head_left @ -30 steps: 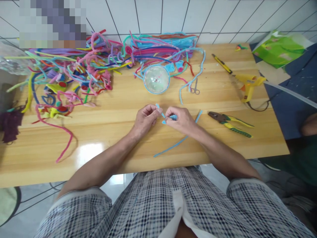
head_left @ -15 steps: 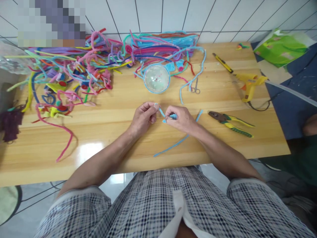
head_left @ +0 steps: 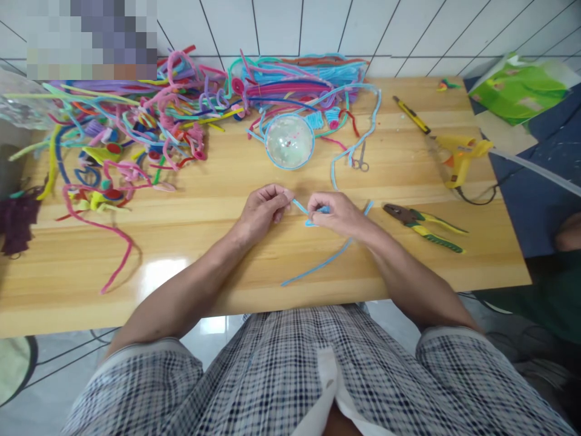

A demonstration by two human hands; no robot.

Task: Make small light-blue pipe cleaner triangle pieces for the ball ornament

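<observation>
Between my two hands runs a short stretch of blue pipe cleaner (head_left: 300, 206). My left hand (head_left: 267, 209) pinches its left end between thumb and fingertips. Closed around the other part is my right hand (head_left: 334, 213), where a coiled or folded bit of blue shows at the fingers; its exact shape is partly hidden. Another blue pipe cleaner (head_left: 318, 268) lies on the wooden table (head_left: 181, 236), passing beneath my right forearm. Beyond my hands stands a clear round bowl (head_left: 289, 142) with a blue rim.
Colourful pipe cleaners (head_left: 136, 130) pile up at the back left. Pliers (head_left: 424, 227), a yellow glue gun (head_left: 460, 156), a cutter (head_left: 411, 115) and small scissors (head_left: 361, 162) lie to the right. A green bag (head_left: 517, 91) sits at the back right.
My right hand has shifted slightly right, away from my left hand, and more of the blue pipe cleaner shows between them. The whole view has moved a little.
</observation>
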